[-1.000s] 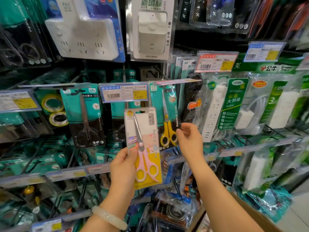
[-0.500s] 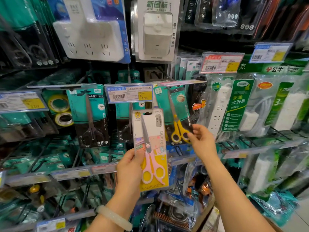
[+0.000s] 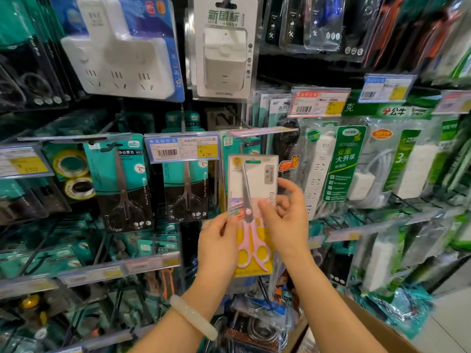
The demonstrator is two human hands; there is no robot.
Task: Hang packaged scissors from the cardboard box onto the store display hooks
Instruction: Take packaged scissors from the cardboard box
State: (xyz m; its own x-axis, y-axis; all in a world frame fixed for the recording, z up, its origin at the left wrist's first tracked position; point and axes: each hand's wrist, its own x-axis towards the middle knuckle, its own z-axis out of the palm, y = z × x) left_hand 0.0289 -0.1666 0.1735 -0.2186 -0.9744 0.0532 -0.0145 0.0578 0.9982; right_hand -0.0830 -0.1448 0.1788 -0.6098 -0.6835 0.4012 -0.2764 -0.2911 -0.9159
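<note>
A pack of pink-handled scissors (image 3: pixel 251 200) on a white and yellow card stands upright in front of the display. My left hand (image 3: pixel 219 240) pinches its lower left edge. My right hand (image 3: pixel 288 212) holds the card's right side, thumb across the front near the scissors' pivot. The pack's top sits just below a display hook with a pink label strip (image 3: pixel 262 131). Teal packs of scissors hang behind it, mostly hidden. The cardboard box (image 3: pixel 377 324) shows at the bottom right, only its edge in view.
Black-handled scissors in teal packs (image 3: pixel 122 184) hang to the left under a price tag (image 3: pixel 182 149). Power strips (image 3: pixel 326 169) hang to the right, white socket adapters (image 3: pixel 119 47) above. Wire hooks and label rails (image 3: pixel 89 273) run below.
The pink scissors pack has moved right and up toward the hook with the pink strip. My right hand left the hanging yellow-handled pack and took hold of the pink pack's right side.
</note>
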